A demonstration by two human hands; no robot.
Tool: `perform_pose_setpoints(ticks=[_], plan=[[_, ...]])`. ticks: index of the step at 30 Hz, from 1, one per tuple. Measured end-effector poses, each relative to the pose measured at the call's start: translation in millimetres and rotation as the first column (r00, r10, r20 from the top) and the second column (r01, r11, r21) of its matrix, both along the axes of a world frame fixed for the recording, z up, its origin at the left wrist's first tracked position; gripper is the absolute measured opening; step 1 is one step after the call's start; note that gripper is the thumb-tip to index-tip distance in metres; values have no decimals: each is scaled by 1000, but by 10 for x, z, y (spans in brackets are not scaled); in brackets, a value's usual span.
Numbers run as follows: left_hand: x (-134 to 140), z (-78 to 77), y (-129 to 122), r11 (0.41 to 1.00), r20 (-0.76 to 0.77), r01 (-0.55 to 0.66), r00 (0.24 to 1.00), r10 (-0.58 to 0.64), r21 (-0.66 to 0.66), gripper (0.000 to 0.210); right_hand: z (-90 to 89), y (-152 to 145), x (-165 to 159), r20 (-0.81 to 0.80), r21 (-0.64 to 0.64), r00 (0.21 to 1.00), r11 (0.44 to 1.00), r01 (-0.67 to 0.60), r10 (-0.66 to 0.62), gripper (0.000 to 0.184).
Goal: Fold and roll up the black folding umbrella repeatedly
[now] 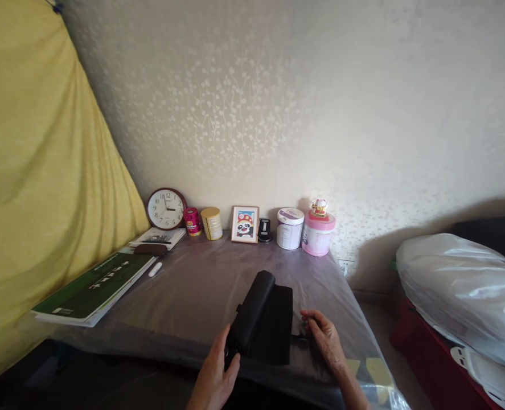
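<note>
A black roll with a flat flap [258,319] lies slanting across the front of the table, its flap spread out to the right. My left hand [218,367] grips the near end of the roll between thumb and fingers. To the right of the flap, my right hand [323,336] hovers low over the table with thumb and fingertips pinched together. A thin dark strap [299,337] runs from the flap's right edge toward that hand. Whatever sits between the right fingertips is too small to make out.
A plastic-covered table [192,296] stands against the wall. Along its back are a clock [167,208], tins [212,223], a framed panda picture [245,224] and tubs [290,229]. A green book [98,285] lies left; a plastic-wrapped bundle [461,290] sits right.
</note>
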State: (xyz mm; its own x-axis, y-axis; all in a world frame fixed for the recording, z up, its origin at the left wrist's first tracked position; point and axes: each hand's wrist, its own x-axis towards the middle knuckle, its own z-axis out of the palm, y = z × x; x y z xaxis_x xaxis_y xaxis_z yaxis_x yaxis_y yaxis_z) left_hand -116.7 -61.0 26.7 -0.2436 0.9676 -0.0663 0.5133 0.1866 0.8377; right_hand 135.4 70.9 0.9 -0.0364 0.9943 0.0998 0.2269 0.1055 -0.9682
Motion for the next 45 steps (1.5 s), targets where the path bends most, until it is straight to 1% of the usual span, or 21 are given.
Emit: perform_pose_setpoints(ticks=[2,4,6,10,13,15,17,19,21,23,25,27,29,32,34,35,38,39,42,43,45], plan=[[-42,29,-23,994,-227,0,974,24,106,52,29,-13,-9,28,28,1000,1000,-8,7,35],[-59,77,-41,997,-402,16,916,15,73,51,37,-16,-16,55,49,998,999,-18,15,34],[-67,112,-43,999,-511,44,859,-25,24,56,24,-12,-21,73,62,997,998,-14,10,34],[-108,81,32,992,-600,117,790,-124,-52,80,-15,-1,-28,81,86,997,996,-9,2,32],[-156,34,128,988,-618,126,772,-152,-87,88,-41,5,-32,83,107,997,994,-13,4,30],[-189,44,186,989,-603,128,784,-150,-80,88,-63,12,-33,85,111,996,994,-12,2,29],[-225,100,224,988,-523,144,839,-151,-53,86,-87,21,-34,81,114,997,993,-12,3,28],[-261,187,238,988,-328,148,933,-151,-33,84,-101,26,-36,78,125,997,992,-11,1,28],[-289,273,232,989,-29,128,991,-130,-76,78,-94,24,-39,75,140,997,990,-7,-3,28],[-295,332,212,983,226,115,971,-80,-146,66,-66,11,-39,71,149,997,989,4,-15,28],[-268,360,187,979,328,123,943,-64,-163,52,-25,-10,-38,67,151,998,989,8,-18,28],[-215,375,169,981,318,129,945,-77,-145,45,13,-30,-35,65,152,998,988,-1,-9,28],[-152,395,163,985,216,131,971,-105,-113,46,40,-41,-33,68,163,998,987,-13,2,27],[-91,432,170,989,-157,141,979,-132,48,53,59,-42,-31,66,187,998,982,-6,-7,24],[-84,443,176,978,-290,168,949,-126,126,60,70,-45,-26,45,189,999,982,-7,-1,25],[-87,444,177,982,-248,152,961,-121,112,62,74,-49,-22,29,185,1000,983,-14,9,26],[-107,446,179,996,-11,77,997,-78,-47,60,66,-63,-8,-13,178,999,983,-35,38,26],[-113,455,180,997,0,58,998,-58,-46,56,53,-63,-5,-15,177,999,984,-32,35,25],[-126,512,184,983,-120,71,991,-51,169,42,-1,-43,-10,1,188,1000,982,12,-12,23],[-131,534,183,978,-117,70,992,-47,198,39,-9,-32,-14,4,186,1000,982,23,-25,22],[-149,570,173,991,27,43,999,-47,124,30,24,-10,-18,-32,159,999,987,13,-8,24]])
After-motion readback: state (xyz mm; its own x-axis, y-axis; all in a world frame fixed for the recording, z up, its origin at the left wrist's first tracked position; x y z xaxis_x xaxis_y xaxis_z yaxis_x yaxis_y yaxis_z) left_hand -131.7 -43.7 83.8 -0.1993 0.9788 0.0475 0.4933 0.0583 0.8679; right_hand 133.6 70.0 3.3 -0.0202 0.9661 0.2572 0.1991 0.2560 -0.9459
